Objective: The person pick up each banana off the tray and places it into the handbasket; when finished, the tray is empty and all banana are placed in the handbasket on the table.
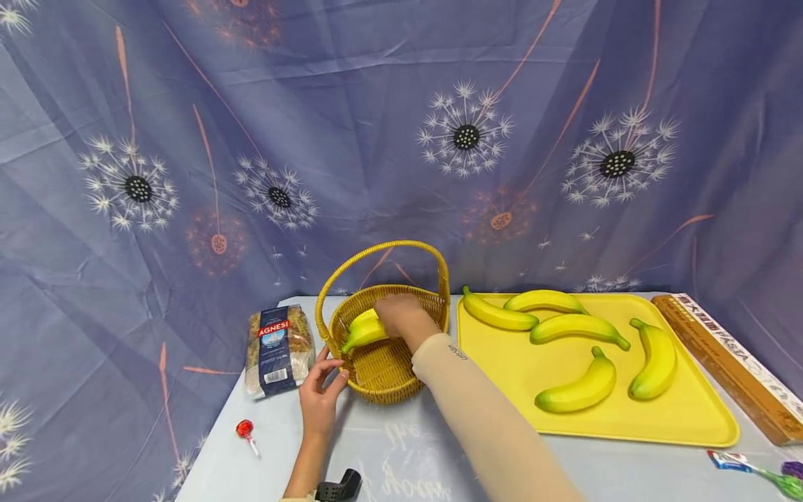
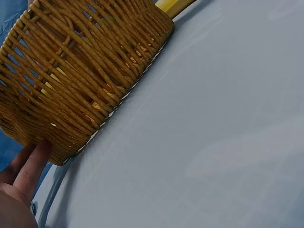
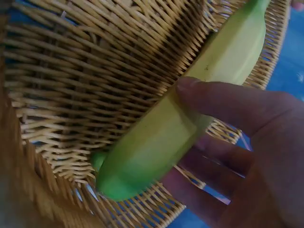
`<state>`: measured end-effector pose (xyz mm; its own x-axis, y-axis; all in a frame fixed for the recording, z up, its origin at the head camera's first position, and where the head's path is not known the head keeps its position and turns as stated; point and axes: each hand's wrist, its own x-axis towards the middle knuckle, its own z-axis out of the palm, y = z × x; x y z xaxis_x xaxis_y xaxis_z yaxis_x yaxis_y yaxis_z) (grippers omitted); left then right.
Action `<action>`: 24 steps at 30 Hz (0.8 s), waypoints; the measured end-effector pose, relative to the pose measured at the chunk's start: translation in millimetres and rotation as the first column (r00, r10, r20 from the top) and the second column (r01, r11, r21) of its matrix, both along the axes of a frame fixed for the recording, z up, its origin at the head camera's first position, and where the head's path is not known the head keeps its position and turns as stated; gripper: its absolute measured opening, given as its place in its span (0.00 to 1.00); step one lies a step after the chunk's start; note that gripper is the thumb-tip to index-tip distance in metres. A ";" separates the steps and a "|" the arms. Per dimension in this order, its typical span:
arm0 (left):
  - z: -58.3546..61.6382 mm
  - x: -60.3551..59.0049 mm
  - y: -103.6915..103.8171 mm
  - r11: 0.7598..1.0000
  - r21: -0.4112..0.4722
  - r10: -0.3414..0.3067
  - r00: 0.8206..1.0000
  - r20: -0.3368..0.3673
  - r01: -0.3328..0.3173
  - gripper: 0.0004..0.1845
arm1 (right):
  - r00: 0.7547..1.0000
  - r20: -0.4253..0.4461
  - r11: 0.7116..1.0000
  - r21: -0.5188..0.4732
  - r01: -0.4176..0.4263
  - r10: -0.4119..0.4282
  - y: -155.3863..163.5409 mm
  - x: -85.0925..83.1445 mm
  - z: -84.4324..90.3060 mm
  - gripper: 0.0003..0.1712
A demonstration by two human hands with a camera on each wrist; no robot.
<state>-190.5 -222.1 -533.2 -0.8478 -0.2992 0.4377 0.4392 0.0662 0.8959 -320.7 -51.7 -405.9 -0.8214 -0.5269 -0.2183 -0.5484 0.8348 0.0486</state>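
So at the table's (image 1: 376, 453) 9 o'clock sit a lollipop (image 1: 245, 430) and pasta bag (image 1: 279, 350). Left hand (image 1: 318, 397), fingers spread, touches the basket (image 1: 383, 369) wall. Right hand (image 1: 404, 317) pinches a banana (image 1: 365, 329) between thumb and fingers over the basket's 10 o'clock rim. Looks like one's going in; four bananas (image 1: 577, 348) left on the tray (image 1: 690, 411) at 3 o'clock.

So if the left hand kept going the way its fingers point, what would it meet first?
The basket. The left hand points up and right at its outer wall, and the left wrist view shows a fingertip already touching, or nearly touching, the weave near the base.
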 end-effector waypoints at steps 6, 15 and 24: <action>-0.9 -0.8 2.4 1.000 0.006 -0.001 1.000 -0.004 0.001 0.09 | 0.997 0.042 0.998 0.034 0.058 -0.059 2.7 -1.7 -5.9 0.09; 9.7 3.2 3.8 1.000 0.001 -0.024 1.000 0.017 0.024 0.09 | 0.996 -0.017 0.994 0.049 0.093 -0.092 -3.5 -7.9 -11.0 0.20; 25.4 12.1 7.1 1.000 -0.025 -0.013 1.000 0.017 0.013 0.08 | 0.991 -0.029 0.991 0.039 0.130 -0.129 -2.5 -14.2 -15.8 0.26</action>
